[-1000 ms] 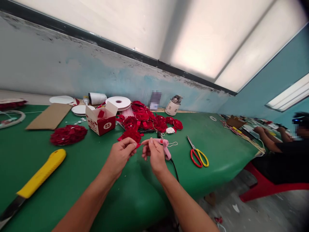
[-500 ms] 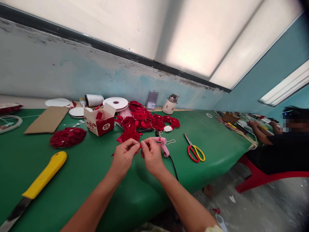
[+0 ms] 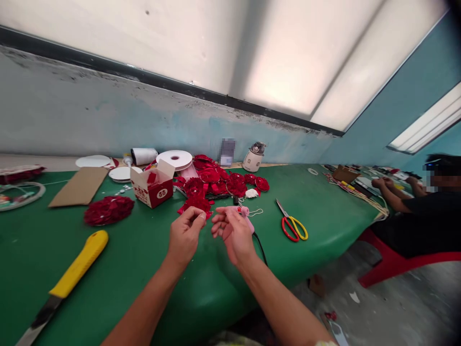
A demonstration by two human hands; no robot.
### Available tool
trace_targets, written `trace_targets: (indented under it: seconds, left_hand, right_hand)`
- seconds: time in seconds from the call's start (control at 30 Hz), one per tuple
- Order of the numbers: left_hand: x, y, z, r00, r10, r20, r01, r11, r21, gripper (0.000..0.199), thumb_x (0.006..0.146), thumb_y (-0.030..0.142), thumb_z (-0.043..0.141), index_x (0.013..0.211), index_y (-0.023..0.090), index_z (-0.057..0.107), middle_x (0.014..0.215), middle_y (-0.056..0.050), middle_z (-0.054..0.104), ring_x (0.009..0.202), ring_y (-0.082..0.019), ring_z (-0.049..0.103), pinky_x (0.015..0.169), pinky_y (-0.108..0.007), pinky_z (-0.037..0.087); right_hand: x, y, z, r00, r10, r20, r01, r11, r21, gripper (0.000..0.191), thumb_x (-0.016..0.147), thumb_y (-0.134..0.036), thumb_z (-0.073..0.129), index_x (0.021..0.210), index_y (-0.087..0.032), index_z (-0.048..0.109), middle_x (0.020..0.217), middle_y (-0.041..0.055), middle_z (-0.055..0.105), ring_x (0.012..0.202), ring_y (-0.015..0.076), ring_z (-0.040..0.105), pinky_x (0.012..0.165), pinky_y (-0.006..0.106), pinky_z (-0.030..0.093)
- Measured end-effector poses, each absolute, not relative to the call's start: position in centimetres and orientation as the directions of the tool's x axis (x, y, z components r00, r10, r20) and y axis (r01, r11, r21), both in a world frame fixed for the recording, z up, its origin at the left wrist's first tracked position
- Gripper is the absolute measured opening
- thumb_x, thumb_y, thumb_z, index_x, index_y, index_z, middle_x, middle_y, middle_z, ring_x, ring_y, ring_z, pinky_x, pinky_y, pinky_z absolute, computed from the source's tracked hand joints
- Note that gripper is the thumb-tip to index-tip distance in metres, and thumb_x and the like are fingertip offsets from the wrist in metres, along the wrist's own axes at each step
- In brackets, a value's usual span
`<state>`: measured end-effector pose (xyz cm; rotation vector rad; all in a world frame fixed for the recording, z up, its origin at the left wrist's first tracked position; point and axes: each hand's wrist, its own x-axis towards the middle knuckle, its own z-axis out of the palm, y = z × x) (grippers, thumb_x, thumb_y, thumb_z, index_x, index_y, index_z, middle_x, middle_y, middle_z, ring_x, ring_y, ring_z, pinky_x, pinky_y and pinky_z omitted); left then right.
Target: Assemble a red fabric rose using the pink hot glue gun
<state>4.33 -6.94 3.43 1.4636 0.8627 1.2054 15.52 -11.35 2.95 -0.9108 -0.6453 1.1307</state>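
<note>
My left hand (image 3: 183, 236) is closed in a pinch, with a small piece of red ribbon (image 3: 208, 215) showing at the fingertips; most of it is hidden. To its right, my right hand (image 3: 236, 234) is open, its fingers apart and holding nothing. Just behind that hand lies a pink glue gun (image 3: 245, 211), partly covered by it, its black cord (image 3: 261, 249) running toward the table edge. Beyond my left fingers is a red fabric flower (image 3: 194, 204), at the front of a heap of red ribbon flowers (image 3: 212, 175).
Scissors (image 3: 292, 226) with red and yellow handles lie right. A yellow-handled knife (image 3: 79, 264) and an oval red flower piece (image 3: 108, 210) lie left on the green table (image 3: 140, 269). Behind stand a small box (image 3: 153, 187), a ribbon spool (image 3: 175, 158) and a bottle (image 3: 254, 157). A co-worker (image 3: 428, 211) sits right.
My hands have come apart from pinching the red piece together. The right hand has let go, turned and opened its fingers, while the left stays pinched. The view has shifted slightly.
</note>
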Motion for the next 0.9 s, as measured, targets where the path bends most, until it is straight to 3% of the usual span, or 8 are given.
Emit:
trace_targets:
  seconds: [0.23,0.53,0.67,0.83,0.9]
  left_hand:
    - [4.4,-6.8,3.5,0.295,0.925,0.241,-0.052,-0.236,0.970,0.016,0.080,0.029,0.055,0.068,0.018,0.055,0.062,0.004,0.049,0.057,-0.011,0.043,0.054,-0.022,0.036]
    - [4.7,-7.1,3.6,0.315,0.931,0.185,-0.076,-0.170,0.983,0.014,0.080,0.029,0.056,0.070,0.019,0.057,0.060,0.004,0.051,0.057,-0.011,0.044,0.054,-0.022,0.036]
    - [5.0,-7.3,3.3,0.237,0.955,0.180,-0.114,-0.157,0.981,0.014,0.080,0.028,0.056,0.070,0.019,0.057,0.060,0.004,0.050,0.056,-0.011,0.045,0.052,-0.022,0.035]
    - [4.9,-7.5,3.5,0.185,0.961,0.205,0.050,-0.218,0.975,0.015,0.079,0.029,0.056,0.068,0.019,0.057,0.060,0.004,0.051,0.055,-0.011,0.043,0.053,-0.022,0.035]
    - [5.0,-7.4,3.5,0.179,0.964,0.194,0.012,-0.200,0.980,0.015,0.079,0.029,0.056,0.069,0.019,0.057,0.060,0.004,0.050,0.055,-0.010,0.043,0.053,-0.022,0.035]
  right_hand:
    - [15.9,-11.1,3.9,0.286,0.958,-0.034,-0.375,0.079,-0.924,0.022,0.079,-0.036,0.060,0.080,-0.015,0.058,0.069,0.0015,0.058,0.058,0.0109,0.055,0.054,0.023,0.042]
    - [15.6,-10.2,3.5,0.300,0.940,0.161,0.064,0.149,-0.987,0.029,0.086,-0.041,0.049,0.067,-0.019,0.045,0.051,-0.0057,0.044,0.047,0.0092,0.039,0.046,0.022,0.032]
    - [15.4,-10.0,2.8,0.319,0.924,0.209,0.095,0.188,-0.978,0.024,0.086,-0.038,0.048,0.072,-0.019,0.046,0.054,-0.0054,0.044,0.050,0.0097,0.041,0.049,0.022,0.034]
    - [15.2,-9.7,2.3,0.339,0.911,0.233,0.115,0.206,-0.972,0.022,0.086,-0.036,0.049,0.071,-0.020,0.046,0.054,-0.0061,0.041,0.049,0.0091,0.038,0.048,0.022,0.033]
    - [15.3,-9.6,2.4,0.324,0.920,0.221,0.076,0.207,-0.975,0.024,0.086,-0.037,0.050,0.071,-0.019,0.046,0.054,-0.0057,0.042,0.049,0.0092,0.039,0.048,0.022,0.034]
